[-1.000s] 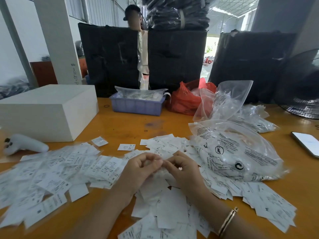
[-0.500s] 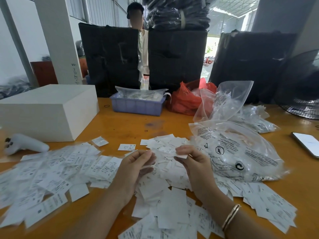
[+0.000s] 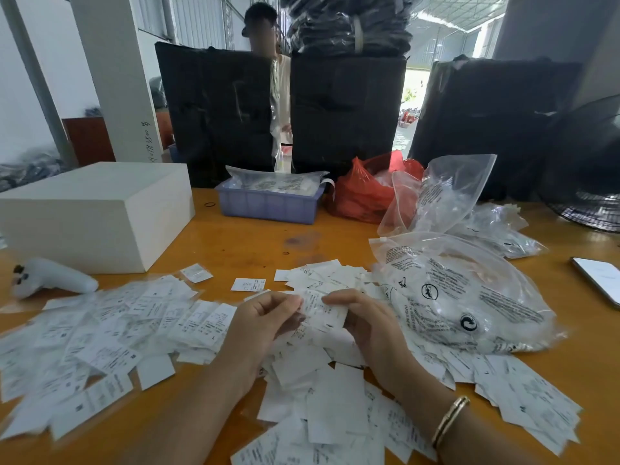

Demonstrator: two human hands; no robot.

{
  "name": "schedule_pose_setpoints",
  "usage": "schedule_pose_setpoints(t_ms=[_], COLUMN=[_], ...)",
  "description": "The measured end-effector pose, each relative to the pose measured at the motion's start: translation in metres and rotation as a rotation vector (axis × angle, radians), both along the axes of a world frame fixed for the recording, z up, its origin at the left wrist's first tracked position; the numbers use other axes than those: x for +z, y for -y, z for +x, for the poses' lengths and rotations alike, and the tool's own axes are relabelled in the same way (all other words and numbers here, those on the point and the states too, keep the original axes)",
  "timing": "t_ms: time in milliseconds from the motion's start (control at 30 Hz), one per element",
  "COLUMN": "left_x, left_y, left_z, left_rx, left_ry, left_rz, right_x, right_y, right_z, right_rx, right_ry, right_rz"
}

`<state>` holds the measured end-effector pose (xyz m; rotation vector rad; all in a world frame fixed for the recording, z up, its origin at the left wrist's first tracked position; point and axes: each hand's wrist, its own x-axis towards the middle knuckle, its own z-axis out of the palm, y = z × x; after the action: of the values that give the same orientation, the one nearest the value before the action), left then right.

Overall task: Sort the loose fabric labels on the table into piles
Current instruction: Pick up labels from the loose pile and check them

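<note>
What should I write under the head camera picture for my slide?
Both hands, left hand and right hand, pinch one label above scattered labels.

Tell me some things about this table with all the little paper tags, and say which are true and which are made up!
1. Both hands hold the same label. True: the left hand and the right hand pinch it between them.
2. The basket behind the labels is green. False: the basket is purple-blue.
3. A gold bracelet is on the right wrist. True.
4. The phone lies on the left side of the table. False: the phone lies at the right edge.
5. A big white box stands on the left. True.
6. The red bag is in front of the hands, touching them. False: the red bag sits far back, beside the basket.
</note>
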<state>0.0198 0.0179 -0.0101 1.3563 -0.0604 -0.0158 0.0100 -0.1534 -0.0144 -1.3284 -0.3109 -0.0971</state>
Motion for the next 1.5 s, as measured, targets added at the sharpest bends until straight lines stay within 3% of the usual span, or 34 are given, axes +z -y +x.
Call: schedule_pose_setpoints(t_ms=[100,233,467,767,1167,1500], left_x=[-0.001,-0.002,0.001,0.0,-0.002,-0.003], left_y=[0.0,0.001,-0.003,-0.005,-0.004,-0.005], left_z=[0.0,0.001,0.003,0.005,0.006,0.006], left_rx=[0.04,0.04,0.069,0.093,0.055,0.05], left_ry=[0.045,0.057,0.078,0.058,0.049,0.01], left_rz=[0.043,0.066,0.049,0.058,0.16,0.136], right_x=[0.002,0.0,0.005,0.005,0.008,0.006], right_y=[-0.003,-0.003,0.007,0.004,0.0,-0.003], right_z=[0.001,0.005,0.007,0.003,0.0,-0.001], right_rx=[0.056,-0.11,-0.185,-0.24,-0.263,-0.244], right_ry=[-0.129,-0.15,-0.19,-0.081,-0.031,0.008], right_rz=[0.079,0.03,0.299,0.089,0.05,-0.177])
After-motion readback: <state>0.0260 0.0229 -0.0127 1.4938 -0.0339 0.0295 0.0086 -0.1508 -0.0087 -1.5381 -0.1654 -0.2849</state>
